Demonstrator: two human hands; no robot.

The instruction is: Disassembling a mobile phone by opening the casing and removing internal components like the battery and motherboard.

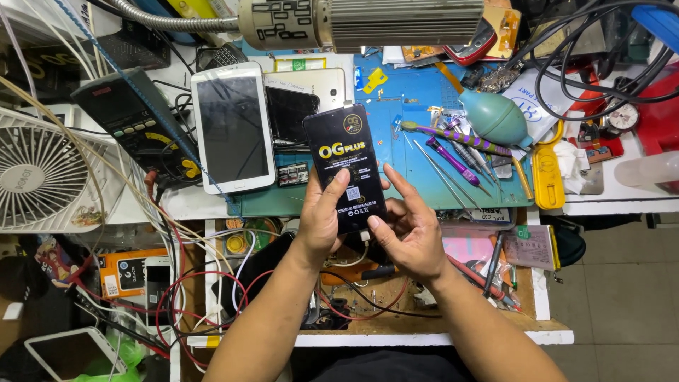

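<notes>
both sets of fingers are clamped on a slim black packet [346, 166]: the left hand [322, 219] pinches its lower left edge, the right hand [410, 230] its lower right corner. the packet's long axis runs away from the person, above the blue mat [417, 141], beside a white tablet [233, 127].

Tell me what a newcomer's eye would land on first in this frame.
First, the flat black packet at centre, held up by both hands: the left hand grips its left edge, the right hand its lower right. Next, the white tablet lying just left of it on the bench, and the teal rubber blower above the tools on the blue mat to the right.
</notes>
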